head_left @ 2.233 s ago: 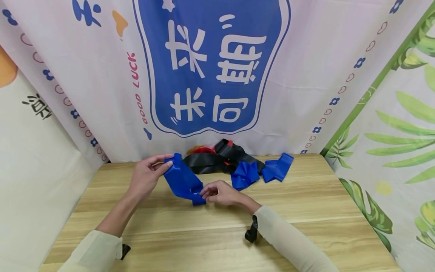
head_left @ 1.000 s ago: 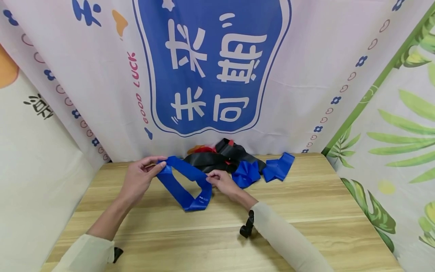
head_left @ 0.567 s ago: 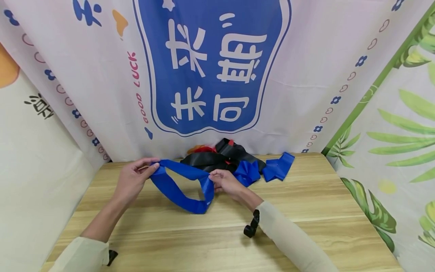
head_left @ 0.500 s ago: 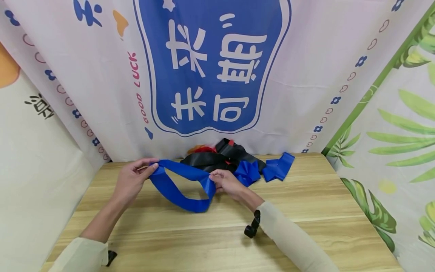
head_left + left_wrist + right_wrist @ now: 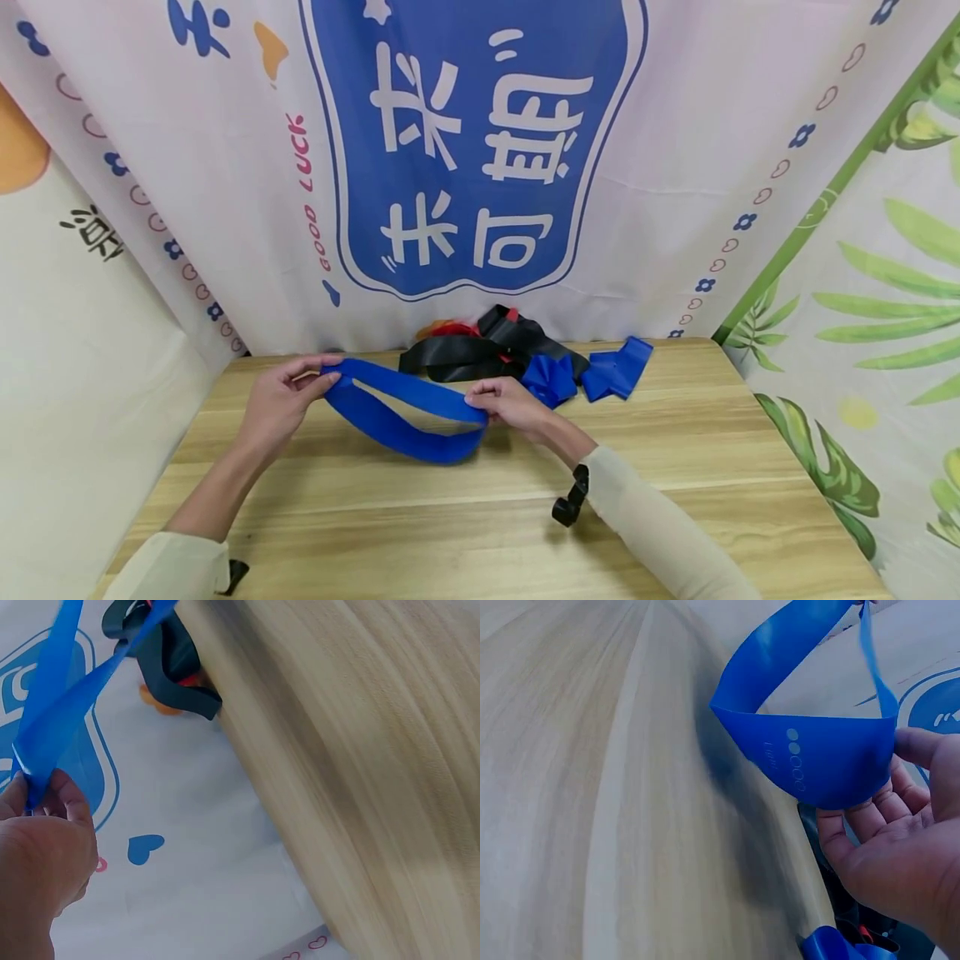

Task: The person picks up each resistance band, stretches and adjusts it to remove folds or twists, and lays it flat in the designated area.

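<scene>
Both hands hold up a blue resistance loop band [image 5: 408,389] over the table. My left hand [image 5: 279,398] pinches its left end between thumb and fingers; the left wrist view shows the pinched, folded end of the band [image 5: 45,742]. At the opposite end, my right hand [image 5: 513,407] grips the band's edge with thumb and fingers. The loop hangs spread apart, its lower strand sagging. In the right wrist view, pale dots and the word "Light" are printed on the band [image 5: 821,757] beside the right hand [image 5: 900,825].
Behind the band, black bands [image 5: 450,354] lie in a heap at the table's [image 5: 420,533] back edge, with red and orange bits among them. A crumpled blue band [image 5: 551,379] and a folded blue band [image 5: 618,369] lie to the right. A printed curtain [image 5: 645,250] hangs behind.
The blue band was bunched, then opened into a loop. The hands have moved farther apart, left hand to the left and right hand slightly right, stretching the loop longer and narrower.
</scene>
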Demonstrator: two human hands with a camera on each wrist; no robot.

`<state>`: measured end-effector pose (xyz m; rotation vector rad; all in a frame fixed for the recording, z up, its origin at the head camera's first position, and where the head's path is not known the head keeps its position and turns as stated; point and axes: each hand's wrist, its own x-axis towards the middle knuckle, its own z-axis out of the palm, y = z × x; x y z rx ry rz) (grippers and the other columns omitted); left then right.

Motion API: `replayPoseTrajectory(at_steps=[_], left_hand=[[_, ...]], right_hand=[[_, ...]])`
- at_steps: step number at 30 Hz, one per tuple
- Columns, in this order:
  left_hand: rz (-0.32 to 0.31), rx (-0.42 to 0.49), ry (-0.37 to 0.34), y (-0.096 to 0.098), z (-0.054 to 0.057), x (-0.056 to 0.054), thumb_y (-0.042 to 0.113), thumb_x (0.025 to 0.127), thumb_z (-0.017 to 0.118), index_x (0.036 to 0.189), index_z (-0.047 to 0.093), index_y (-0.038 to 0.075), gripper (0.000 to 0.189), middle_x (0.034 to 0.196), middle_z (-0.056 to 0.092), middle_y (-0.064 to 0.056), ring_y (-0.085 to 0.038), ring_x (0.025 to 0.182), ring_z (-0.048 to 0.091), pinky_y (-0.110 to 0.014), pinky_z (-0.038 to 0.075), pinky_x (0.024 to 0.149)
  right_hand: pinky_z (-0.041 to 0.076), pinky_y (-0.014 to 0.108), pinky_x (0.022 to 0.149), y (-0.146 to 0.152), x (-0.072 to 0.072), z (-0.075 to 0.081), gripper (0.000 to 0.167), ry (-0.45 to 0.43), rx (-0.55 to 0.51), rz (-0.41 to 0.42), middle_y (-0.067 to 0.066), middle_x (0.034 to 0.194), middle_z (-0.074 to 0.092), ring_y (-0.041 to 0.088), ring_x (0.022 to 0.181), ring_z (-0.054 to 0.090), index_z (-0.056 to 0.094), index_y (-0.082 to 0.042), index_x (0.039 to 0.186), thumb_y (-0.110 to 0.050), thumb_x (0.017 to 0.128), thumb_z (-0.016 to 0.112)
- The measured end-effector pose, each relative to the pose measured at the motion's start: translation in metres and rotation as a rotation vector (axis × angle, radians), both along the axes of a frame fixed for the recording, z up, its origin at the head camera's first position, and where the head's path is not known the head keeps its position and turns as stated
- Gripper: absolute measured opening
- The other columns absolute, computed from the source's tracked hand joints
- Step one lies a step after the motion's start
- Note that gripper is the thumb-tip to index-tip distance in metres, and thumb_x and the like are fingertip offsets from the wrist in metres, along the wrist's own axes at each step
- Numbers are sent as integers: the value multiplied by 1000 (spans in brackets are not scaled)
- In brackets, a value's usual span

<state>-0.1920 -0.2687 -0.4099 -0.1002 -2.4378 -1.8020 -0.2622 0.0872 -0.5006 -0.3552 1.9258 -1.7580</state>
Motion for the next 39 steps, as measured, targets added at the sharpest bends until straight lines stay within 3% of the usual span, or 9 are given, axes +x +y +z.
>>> replayPoseTrajectory(at_steps=[5, 9, 12, 16, 19, 26, 30, 33, 39], left_hand=[[16, -57, -6, -5, -2, 1, 19, 102, 73, 135, 70, -1, 39, 129, 69, -1, 0, 98, 71, -17, 59, 85], [23, -55, 21, -9, -4, 3, 22, 102, 73, 136, 68, -3, 42, 121, 69, 9, 0, 97, 71, -16, 59, 84], [-22, 26, 70, -11, -5, 6, 17, 104, 70, 136, 65, -8, 41, 120, 70, 12, -1, 98, 72, -18, 59, 85], [-133, 181, 142, -13, -6, 7, 5, 105, 64, 135, 58, -19, 39, 124, 71, 6, -5, 103, 74, -24, 61, 86], [-150, 227, 158, -13, -6, 7, 4, 106, 63, 134, 56, -22, 39, 124, 71, 3, -6, 104, 75, -26, 61, 86], [94, 244, 10, -6, -6, 4, 21, 98, 79, 121, 73, -5, 36, 108, 74, 7, -4, 92, 75, -21, 61, 82], [197, 258, -29, -2, -7, 0, 21, 93, 85, 109, 78, 4, 24, 103, 75, 8, -2, 88, 74, -19, 61, 80], [216, 260, -34, -1, -8, -2, 16, 92, 85, 104, 79, 7, 16, 103, 74, 9, -1, 89, 74, -18, 61, 79], [191, 289, -50, -1, -9, -3, 11, 96, 80, 110, 74, 4, 17, 109, 68, 6, -3, 93, 71, -19, 60, 82]], right_hand=[[45, 34, 76, 8, -1, 6, 19, -22, -48, 8, -1, 92, 70, 17, 78, 56, 76, -5, 113, -21, 105, 68], [46, 33, 78, 15, -3, 9, 20, 1, -50, 29, -1, 93, 71, 15, 78, 57, 77, -3, 113, -20, 105, 69], [49, 32, 81, 21, -4, 11, 21, 15, -32, 53, -1, 93, 72, 14, 80, 60, 78, -3, 113, -20, 105, 69], [46, 36, 83, 28, -4, 11, 21, 38, 13, 97, 1, 91, 68, 22, 85, 58, 78, -3, 105, -22, 105, 69], [44, 39, 84, 31, -4, 11, 22, 73, 50, 124, 1, 91, 64, 28, 89, 56, 76, -6, 99, -26, 104, 70], [55, 52, 101, 35, -2, 7, 14, 139, -30, 178, 1, 97, 70, 22, 95, 66, 73, -4, 102, -17, 104, 69], [55, 50, 98, 34, 2, 7, 10, 198, -133, 188, 2, 97, 69, 33, 94, 62, 73, -4, 104, -12, 103, 68], [52, 41, 92, 33, 3, 6, 8, 233, -189, 164, 1, 96, 68, 37, 93, 56, 75, -9, 105, -10, 103, 67], [48, 31, 86, 32, 4, 9, 13, 262, -273, 145, 0, 98, 71, 20, 90, 58, 75, -6, 110, -7, 105, 63]])
